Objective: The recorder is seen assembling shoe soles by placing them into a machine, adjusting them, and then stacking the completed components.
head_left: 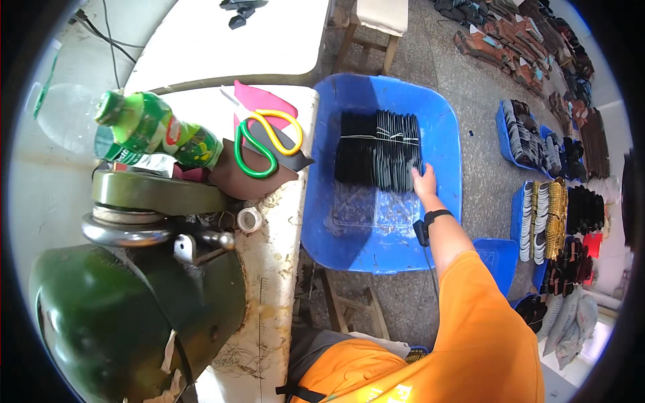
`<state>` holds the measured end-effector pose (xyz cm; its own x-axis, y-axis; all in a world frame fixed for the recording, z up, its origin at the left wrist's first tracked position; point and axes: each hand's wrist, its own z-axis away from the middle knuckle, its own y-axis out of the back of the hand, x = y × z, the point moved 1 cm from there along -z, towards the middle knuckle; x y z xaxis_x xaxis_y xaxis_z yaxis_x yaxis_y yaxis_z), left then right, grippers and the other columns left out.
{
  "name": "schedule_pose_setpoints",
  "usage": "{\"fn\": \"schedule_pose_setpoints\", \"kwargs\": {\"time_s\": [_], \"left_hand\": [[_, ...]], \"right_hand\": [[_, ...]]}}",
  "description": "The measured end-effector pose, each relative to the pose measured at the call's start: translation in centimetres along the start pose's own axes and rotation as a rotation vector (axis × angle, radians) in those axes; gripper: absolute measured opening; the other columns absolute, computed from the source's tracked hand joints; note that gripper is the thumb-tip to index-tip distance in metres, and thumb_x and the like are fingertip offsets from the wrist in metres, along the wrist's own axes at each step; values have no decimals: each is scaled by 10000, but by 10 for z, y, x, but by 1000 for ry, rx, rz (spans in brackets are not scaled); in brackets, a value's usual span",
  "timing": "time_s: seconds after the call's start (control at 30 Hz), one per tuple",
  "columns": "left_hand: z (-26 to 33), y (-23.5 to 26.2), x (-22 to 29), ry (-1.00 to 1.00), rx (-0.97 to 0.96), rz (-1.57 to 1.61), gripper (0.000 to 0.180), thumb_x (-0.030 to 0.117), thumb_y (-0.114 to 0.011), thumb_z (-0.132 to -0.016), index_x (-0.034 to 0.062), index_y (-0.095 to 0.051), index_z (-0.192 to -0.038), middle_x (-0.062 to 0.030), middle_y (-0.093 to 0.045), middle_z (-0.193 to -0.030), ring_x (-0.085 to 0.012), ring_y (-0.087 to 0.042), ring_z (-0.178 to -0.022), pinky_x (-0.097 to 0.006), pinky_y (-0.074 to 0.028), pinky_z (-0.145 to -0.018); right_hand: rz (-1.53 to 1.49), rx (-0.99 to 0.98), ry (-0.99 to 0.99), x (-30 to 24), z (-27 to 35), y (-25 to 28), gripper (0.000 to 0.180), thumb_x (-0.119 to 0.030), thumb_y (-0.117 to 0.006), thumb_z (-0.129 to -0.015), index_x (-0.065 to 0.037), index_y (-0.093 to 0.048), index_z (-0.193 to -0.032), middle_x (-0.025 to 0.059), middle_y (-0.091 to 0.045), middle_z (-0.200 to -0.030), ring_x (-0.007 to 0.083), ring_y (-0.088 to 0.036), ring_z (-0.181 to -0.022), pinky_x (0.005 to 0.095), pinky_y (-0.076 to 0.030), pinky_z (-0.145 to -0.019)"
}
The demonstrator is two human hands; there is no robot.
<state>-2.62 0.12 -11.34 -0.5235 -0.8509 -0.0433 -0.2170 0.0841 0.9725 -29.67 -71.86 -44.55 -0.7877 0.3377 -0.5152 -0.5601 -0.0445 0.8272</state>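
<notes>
My right hand reaches into a large blue plastic tub. Its thumb and fingers look apart at the near right corner of a bundle of thin grey-edged pieces; whether they touch it is hard to make out. Light string ties these pieces, which stand packed on edge. Against their left side lies a stack of black pieces, with a string across it too. A black band with a small device sits on my right wrist, and a thin cable hangs from it. My left hand does not show.
Left of the tub, a worn white worktable carries a green sewing machine, a green bottle, yellow-and-green-handled scissors and a tape roll. A stool stands beyond. Tubs of bundled pieces line the right.
</notes>
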Motion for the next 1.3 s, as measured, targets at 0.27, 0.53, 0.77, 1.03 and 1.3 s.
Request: {"fn": "schedule_pose_setpoints", "kwargs": {"time_s": [0.27, 0.53, 0.77, 1.03, 1.3], "left_hand": [[-3, -6, 0, 79, -20, 6, 410, 239, -414, -1069, -106, -558, -1237, -304, -564, -1231, -483, -540, -1127, -568, -438, -996], [1, -12, -3, 22, -19, -2, 398, 235, -412, -1080, -96, -557, -1246, -294, -566, -1217, -477, -540, -1110, -556, -443, -993], [-4, -9, 3, 54, 2, 20, 379, 223, -426, -1075, -88, -562, -1243, -291, -570, -1211, -472, -543, -1107, -553, -445, -993], [-4, -10, 4, 89, 44, 1, 433, 287, -406, -1077, -75, -572, -1247, -276, -579, -1208, -463, -542, -1114, -557, -438, -991], [-5, -10, 2, 105, 2, 62, 479, 341, -409, -1066, -68, -569, -1256, -277, -572, -1228, -463, -536, -1126, -559, -423, -1009]], "right_hand": [[-198, -232, 96, 31, -30, -14, 820, -569, -615, -941, 29, -437, -1472, 275, -580, -1393, 406, -532, -1330, 443, -392, -1127], [104, -167, 180, 11, 1, 10, 1006, -477, -692, -910, 78, -172, -1568, 354, -352, -1544, 448, -376, -1439, 437, -316, -1193], [157, -118, 293, 49, -21, 28, 781, -363, -630, -975, 62, -290, -1535, 343, -515, -1412, 462, -515, -1313, 447, -409, -1116], [223, -72, 207, 46, -21, 25, 822, -396, -642, -964, 59, -266, -1536, 349, -570, -1343, 481, -565, -1248, 473, -454, -1065], [257, -131, 60, 19, 0, 33, 869, -278, -856, -743, 71, -416, -1406, 301, -683, -1152, 445, -661, -1099, 466, -524, -971]]}}
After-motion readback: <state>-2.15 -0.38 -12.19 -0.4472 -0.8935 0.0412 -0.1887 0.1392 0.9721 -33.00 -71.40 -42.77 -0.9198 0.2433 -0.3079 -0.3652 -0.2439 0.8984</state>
